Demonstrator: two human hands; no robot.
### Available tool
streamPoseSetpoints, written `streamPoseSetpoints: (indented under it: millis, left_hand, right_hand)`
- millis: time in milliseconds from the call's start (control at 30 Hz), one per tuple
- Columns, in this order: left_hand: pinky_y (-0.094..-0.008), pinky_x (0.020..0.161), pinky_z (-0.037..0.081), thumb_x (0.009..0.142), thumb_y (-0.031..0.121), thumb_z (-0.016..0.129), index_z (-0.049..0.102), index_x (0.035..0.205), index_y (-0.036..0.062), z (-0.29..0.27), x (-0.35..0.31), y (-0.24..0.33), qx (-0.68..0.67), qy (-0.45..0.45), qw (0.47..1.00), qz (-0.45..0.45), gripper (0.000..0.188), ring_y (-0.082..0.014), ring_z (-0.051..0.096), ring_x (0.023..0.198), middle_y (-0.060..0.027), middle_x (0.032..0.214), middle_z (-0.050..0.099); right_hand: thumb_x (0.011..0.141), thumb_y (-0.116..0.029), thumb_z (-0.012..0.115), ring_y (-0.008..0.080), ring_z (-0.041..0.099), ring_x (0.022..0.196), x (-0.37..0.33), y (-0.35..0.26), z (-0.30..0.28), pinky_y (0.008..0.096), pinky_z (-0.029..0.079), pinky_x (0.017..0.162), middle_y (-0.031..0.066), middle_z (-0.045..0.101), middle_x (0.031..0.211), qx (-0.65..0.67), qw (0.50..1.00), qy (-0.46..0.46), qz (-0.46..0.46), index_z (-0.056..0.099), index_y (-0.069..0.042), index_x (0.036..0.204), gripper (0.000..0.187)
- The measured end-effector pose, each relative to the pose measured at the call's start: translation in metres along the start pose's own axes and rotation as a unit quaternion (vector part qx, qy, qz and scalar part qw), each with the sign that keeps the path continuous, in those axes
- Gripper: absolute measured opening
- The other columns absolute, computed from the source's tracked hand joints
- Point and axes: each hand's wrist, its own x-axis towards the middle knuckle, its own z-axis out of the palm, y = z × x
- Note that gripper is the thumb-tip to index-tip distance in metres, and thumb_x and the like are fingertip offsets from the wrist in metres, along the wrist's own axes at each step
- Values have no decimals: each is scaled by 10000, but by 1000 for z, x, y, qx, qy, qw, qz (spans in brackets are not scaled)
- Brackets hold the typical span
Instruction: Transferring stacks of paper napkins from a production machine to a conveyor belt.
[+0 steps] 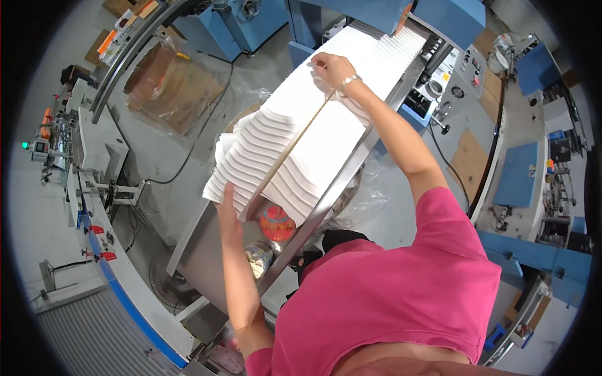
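Observation:
White paper sheets [251, 147] lie fanned in overlapping, wavy layers along a sloping metal table [204, 250]. A narrow tan strip [295, 144] runs lengthwise between two rows of them. At the near left end, my left hand [229, 210] grips the edge of the sheets, thumb up against them; its other fingers are mostly hidden. Farther up, my right hand [333, 70] is over the sheets with its fingers curled closed. Whatever may be between those fingers is too small to make out. A bracelet circles the right wrist.
A red round container [277, 224] and a clear jar [258, 258] stand by the table's near end. Blue machinery [448, 22] rises at the far end, beside a control panel [461, 78]. A plastic-wrapped brown carton [166, 88] is on the floor at left. Another machine [119, 263] runs along the left.

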Motion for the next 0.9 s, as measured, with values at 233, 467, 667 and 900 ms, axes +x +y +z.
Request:
streamPoseSetpoints:
  millis: [233,467,667,900]
  left_hand:
    - [-349,1017,369,902,203,620,297,1394,22,7,-18,12,-19,74,997,21,616,-225,446,1232,-105,1367,428]
    - [-359,1028,358,905,269,615,270,1415,55,6,-21,19,30,48,998,18,652,-232,427,1257,-95,1384,415]
    - [-365,1044,337,902,287,617,249,1433,65,3,-21,18,44,64,997,2,683,-240,406,1278,-97,1410,390]
    - [-364,1049,330,898,297,622,242,1438,67,2,-19,19,51,53,997,2,699,-240,396,1286,-96,1418,381]
  right_hand:
    - [802,-267,654,235,649,813,28,8,6,327,504,778,79,691,868,-55,994,-62,72,694,-96,883,193]
    - [793,-261,673,208,644,786,33,17,7,313,501,762,59,693,853,-9,994,-75,77,719,-114,840,161]
    - [813,-225,701,138,585,629,35,13,6,260,493,650,61,681,749,12,992,-80,96,730,-58,841,172]
    - [814,-244,647,213,650,784,42,24,13,310,505,754,66,697,863,-26,992,-65,105,720,-122,864,151]
